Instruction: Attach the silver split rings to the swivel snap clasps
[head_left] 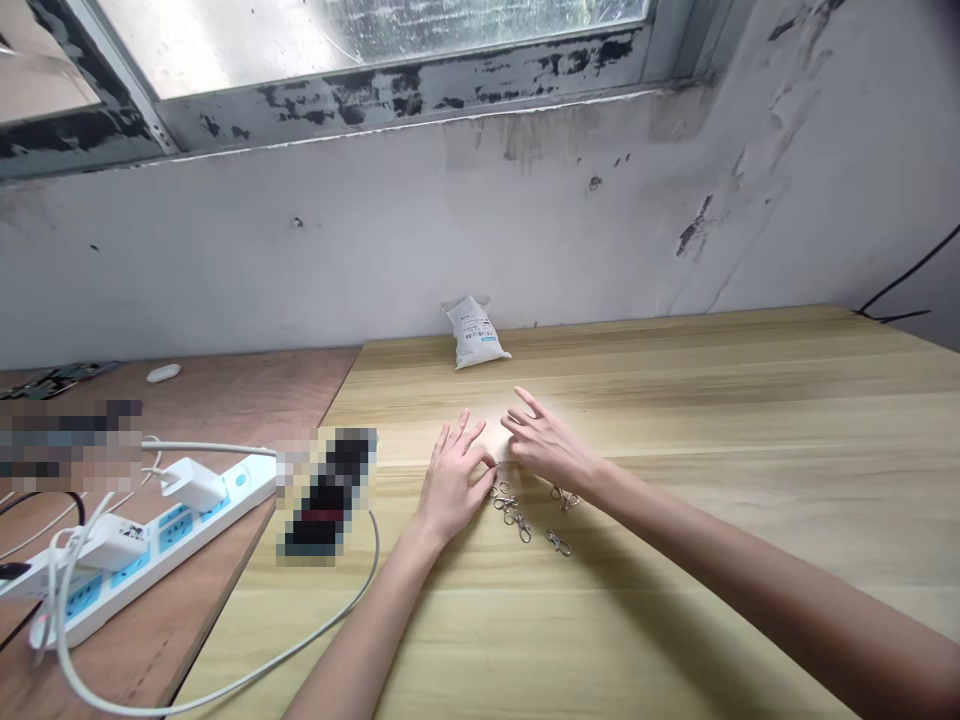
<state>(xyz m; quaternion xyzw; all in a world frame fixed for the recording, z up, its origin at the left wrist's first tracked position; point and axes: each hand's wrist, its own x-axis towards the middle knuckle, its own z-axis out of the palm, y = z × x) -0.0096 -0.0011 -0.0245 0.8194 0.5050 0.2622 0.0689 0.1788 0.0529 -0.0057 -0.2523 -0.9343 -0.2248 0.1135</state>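
My left hand (454, 485) rests over the wooden table with thumb and index finger pinched together. The other fingers of that hand stretch forward, and what sits in the pinch is too small to make out. Just to its right, my right hand (546, 443) has one finger pointing out and the others curled in. Whatever those curled fingers hold is hidden. Below and between the hands lie several small silver swivel clasps, among them one clasp (523, 527) near the left thumb and another clasp (558, 542) farther right. One more clasp (566, 498) lies under the right wrist.
A white plastic packet (478, 335) stands at the table's back, by the wall. On the left are a blurred-out dark object (330, 495), a white power strip (176, 530) with plugged-in chargers, and a looping white cable (300, 665). A small white object (163, 373) lies behind.
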